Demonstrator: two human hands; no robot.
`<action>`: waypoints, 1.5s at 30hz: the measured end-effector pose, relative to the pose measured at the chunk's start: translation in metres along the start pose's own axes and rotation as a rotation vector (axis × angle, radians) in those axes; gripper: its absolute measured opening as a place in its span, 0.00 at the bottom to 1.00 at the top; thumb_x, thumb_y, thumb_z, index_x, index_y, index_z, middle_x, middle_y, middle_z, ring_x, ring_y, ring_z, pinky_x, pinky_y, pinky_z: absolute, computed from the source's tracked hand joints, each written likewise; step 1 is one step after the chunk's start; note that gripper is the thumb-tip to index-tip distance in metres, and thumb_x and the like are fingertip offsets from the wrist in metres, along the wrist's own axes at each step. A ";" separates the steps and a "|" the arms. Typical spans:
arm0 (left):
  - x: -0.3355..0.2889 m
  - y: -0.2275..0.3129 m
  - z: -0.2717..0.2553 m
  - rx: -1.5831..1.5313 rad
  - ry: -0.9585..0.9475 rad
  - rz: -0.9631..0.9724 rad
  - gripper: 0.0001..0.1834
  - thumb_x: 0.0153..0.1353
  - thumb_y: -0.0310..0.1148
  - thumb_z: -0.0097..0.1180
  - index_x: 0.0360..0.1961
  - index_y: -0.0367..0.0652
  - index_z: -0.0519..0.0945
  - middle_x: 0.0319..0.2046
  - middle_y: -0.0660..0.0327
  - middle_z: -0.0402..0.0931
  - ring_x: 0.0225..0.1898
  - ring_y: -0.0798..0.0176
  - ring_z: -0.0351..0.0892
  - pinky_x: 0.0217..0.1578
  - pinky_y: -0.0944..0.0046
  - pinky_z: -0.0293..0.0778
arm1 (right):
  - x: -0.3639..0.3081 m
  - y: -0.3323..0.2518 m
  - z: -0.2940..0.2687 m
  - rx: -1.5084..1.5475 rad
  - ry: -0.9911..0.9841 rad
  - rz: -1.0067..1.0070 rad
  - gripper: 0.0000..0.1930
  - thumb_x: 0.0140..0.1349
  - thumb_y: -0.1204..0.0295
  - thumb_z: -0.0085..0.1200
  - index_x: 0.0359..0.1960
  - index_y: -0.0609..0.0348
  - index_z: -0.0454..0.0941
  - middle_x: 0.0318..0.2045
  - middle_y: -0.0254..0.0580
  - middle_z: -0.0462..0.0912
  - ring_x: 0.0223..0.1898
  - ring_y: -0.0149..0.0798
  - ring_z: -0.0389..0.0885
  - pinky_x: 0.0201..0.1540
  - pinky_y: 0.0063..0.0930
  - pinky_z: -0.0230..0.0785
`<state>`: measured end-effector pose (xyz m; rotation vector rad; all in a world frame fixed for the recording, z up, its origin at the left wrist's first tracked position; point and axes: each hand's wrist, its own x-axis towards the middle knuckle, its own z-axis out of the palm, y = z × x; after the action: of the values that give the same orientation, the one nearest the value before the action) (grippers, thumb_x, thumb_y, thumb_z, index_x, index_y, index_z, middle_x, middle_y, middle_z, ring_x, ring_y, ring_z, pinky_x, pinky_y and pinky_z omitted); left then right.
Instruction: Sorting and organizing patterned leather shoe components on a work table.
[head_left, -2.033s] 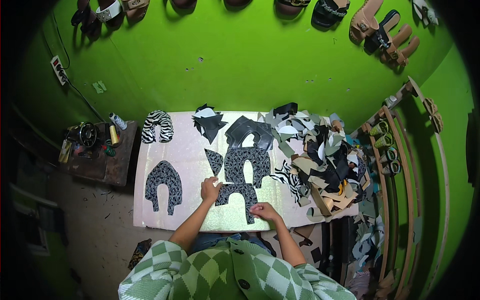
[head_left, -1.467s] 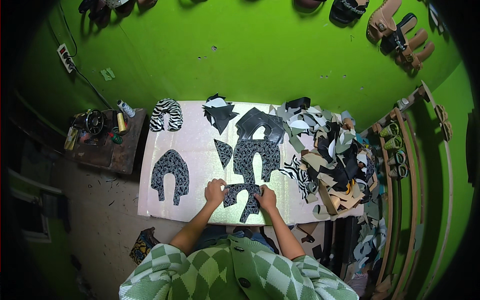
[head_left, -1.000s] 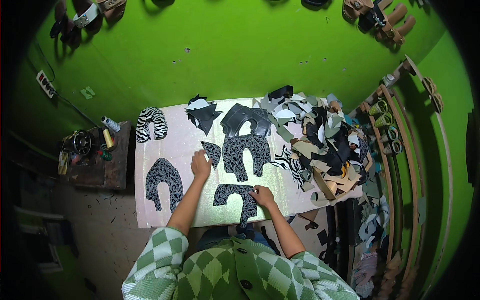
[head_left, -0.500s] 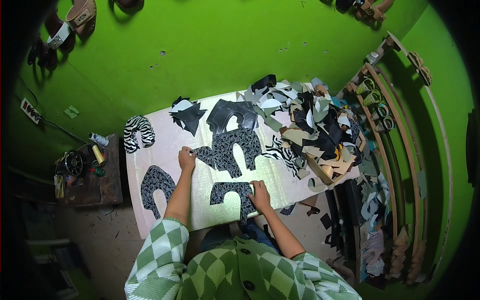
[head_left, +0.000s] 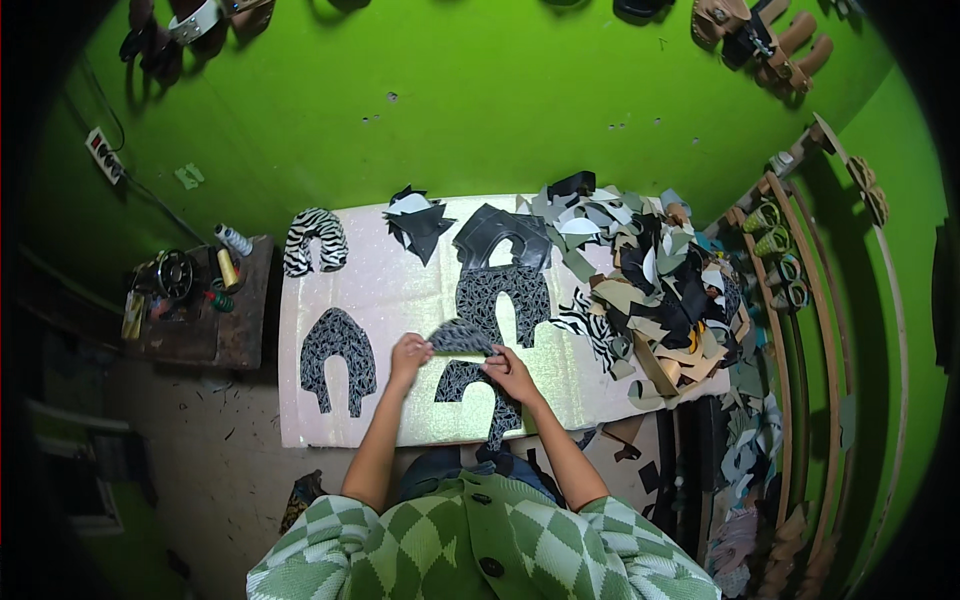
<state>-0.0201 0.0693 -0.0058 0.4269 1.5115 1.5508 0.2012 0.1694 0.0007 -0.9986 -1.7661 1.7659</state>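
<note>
My left hand (head_left: 410, 354) pinches one end of a small curved cut piece of black-and-grey patterned material (head_left: 458, 337). At its other end my right hand (head_left: 509, 374) grips it with thumb and fingers. The piece is raised a little over the table, blurred at its edge. Below it lies a hooked patterned cutout (head_left: 466, 381), partly under my right hand. An arch-shaped patterned cutout (head_left: 326, 335) rests flat to the left. Behind my hands are more patterned arch pieces (head_left: 480, 292), with shiny black cutouts (head_left: 478, 238) beyond them.
Zebra-striped pieces (head_left: 300, 240) sit at the table's (head_left: 400, 290) far left. A large heap of scraps (head_left: 660, 270) and an open box (head_left: 655, 368) fill its right side. Wooden racks (head_left: 790, 350) with sandals stand at right, a small dark bench (head_left: 230, 335) with thread spools at left.
My left hand has moved toward my right hand, bringing the small patterned piece from beside the arch cutouts. My right hand has risen slightly and now grips it too. The whole view has shifted.
</note>
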 end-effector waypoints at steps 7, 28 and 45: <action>-0.015 -0.035 0.030 0.156 -0.029 -0.028 0.08 0.52 0.24 0.59 0.33 0.39 0.72 0.23 0.62 0.76 0.25 0.73 0.74 0.27 0.77 0.71 | 0.006 0.014 -0.020 0.135 0.050 0.217 0.08 0.57 0.75 0.54 0.34 0.68 0.77 0.25 0.36 0.78 0.26 0.25 0.76 0.30 0.15 0.71; -0.021 -0.017 0.038 0.777 0.210 0.036 0.14 0.42 0.37 0.67 0.29 0.43 0.77 0.25 0.62 0.79 0.27 0.64 0.78 0.29 0.64 0.71 | -0.002 0.030 -0.021 -0.178 0.357 0.132 0.08 0.45 0.77 0.64 0.27 0.63 0.78 0.22 0.35 0.79 0.22 0.24 0.74 0.29 0.16 0.69; -0.037 -0.012 0.050 1.031 0.244 0.315 0.10 0.45 0.30 0.61 0.30 0.44 0.74 0.29 0.61 0.76 0.35 0.55 0.75 0.34 0.59 0.68 | -0.009 0.015 -0.006 -0.664 0.443 -0.188 0.05 0.43 0.82 0.57 0.24 0.63 0.76 0.24 0.45 0.75 0.29 0.41 0.74 0.35 0.31 0.68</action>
<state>0.0421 0.0699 0.0052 1.1196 2.4748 0.9334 0.2138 0.1652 -0.0116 -1.2923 -2.0813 0.7542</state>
